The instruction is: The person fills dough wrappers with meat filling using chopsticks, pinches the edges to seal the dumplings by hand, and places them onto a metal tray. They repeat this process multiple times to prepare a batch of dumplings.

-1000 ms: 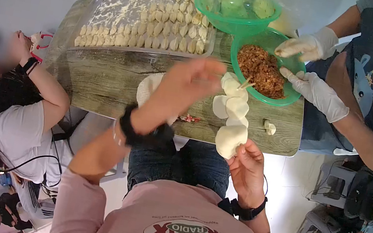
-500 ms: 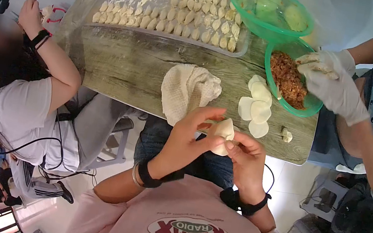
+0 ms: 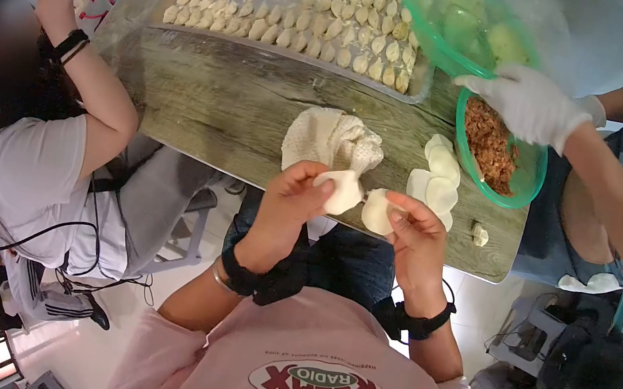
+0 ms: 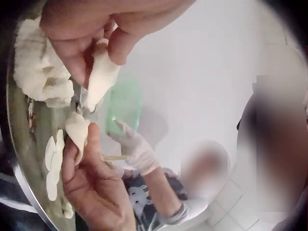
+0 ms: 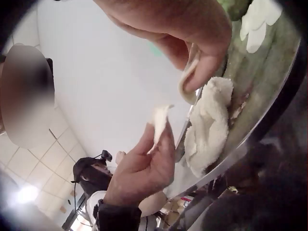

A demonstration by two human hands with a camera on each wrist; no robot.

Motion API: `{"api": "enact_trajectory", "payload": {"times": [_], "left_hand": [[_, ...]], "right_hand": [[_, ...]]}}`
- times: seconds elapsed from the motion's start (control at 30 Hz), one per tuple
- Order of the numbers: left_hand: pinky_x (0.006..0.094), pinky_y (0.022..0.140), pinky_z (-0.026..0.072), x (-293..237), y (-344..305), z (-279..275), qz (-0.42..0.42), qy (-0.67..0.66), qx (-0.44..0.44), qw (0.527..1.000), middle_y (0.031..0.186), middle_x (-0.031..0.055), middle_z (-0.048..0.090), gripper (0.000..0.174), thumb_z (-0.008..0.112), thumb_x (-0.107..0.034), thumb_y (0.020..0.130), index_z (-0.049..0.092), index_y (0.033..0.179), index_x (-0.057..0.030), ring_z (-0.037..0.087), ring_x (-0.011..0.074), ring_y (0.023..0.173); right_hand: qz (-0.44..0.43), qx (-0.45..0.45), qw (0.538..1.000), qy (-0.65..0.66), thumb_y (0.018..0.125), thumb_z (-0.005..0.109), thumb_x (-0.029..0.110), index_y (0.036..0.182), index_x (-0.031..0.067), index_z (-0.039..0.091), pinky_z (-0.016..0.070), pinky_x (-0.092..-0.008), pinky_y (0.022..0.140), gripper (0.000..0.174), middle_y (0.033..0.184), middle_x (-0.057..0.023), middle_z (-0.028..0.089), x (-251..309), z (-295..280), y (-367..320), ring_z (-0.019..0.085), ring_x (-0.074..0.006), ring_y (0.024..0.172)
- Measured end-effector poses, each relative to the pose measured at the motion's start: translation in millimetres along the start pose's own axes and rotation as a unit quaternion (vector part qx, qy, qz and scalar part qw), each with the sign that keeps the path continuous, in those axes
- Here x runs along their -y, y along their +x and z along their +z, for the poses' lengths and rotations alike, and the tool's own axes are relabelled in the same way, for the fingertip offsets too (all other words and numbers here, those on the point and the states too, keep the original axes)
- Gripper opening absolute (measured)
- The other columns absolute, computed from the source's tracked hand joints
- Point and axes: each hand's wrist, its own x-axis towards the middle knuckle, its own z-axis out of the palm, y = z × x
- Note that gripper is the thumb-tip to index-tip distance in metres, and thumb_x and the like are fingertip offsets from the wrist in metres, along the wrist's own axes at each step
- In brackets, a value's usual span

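My left hand (image 3: 284,210) pinches a thin white dough round (image 3: 341,191) between thumb and fingers. Close beside it, my right hand (image 3: 416,246) pinches a second round (image 3: 378,211); a small gap separates the two. The left wrist view shows the left hand's round (image 4: 102,79) hanging folded above the right hand's curved one (image 4: 77,129). In the right wrist view, the left hand's round (image 5: 160,125) stands edge-on. Several overlapping flat rounds (image 3: 443,164) lie on the table beyond the right hand. No filling shows on either held round.
A crumpled cloth (image 3: 329,139) lies behind the left hand. Rows of dumplings (image 3: 305,42) fill a clear tray. One green bowl (image 3: 535,180) holds brown filling; another (image 3: 438,46) overlaps it. A gloved person (image 3: 527,107) reaches over them. A dough lump (image 3: 479,235) is near the right edge.
From over the table, my left hand came back to meet my right at one dough piece. Now the hands are slightly apart, each with a round. The other person's gloved hand moved over the bowls.
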Motion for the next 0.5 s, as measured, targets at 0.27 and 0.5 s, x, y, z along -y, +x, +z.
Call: {"api": "enact_trajectory", "payload": {"times": [0.27, 0.5], "left_hand": [[0.0311, 0.082, 0.0510, -30.0, -43.6, -35.9, -0.031, -0.113, -0.059, 0.991, 0.106, 0.0095, 0.060, 0.027, 0.053, -0.014, 0.090, 0.050, 0.113, -0.0006, 0.061, 0.0170, 0.094], [0.0315, 0.085, 0.0501, -47.4, -69.3, -78.3, 0.002, -0.147, -0.098, 0.984, 0.110, 0.0100, 0.059, 0.025, 0.051, -0.013, 0.091, 0.050, 0.112, -0.0009, 0.060, 0.0191, 0.099]], "right_hand": [[0.039, 0.040, 0.998, -0.030, 0.086, 0.052, -0.001, 0.124, 0.0017, 0.049, 0.0499, -0.0264, 0.079, 0.038, 0.107, -0.0078, 0.060, 6.9, 46.0, 24.8, 0.059, -0.0140, 0.094], [0.107, 0.128, 0.986, 0.023, 0.085, 0.054, 0.000, 0.125, -0.0031, 0.045, 0.0498, -0.0306, 0.083, 0.042, 0.110, -0.0115, 0.059, -2.1, 108.0, 60.3, 0.059, -0.0185, 0.098]]}}
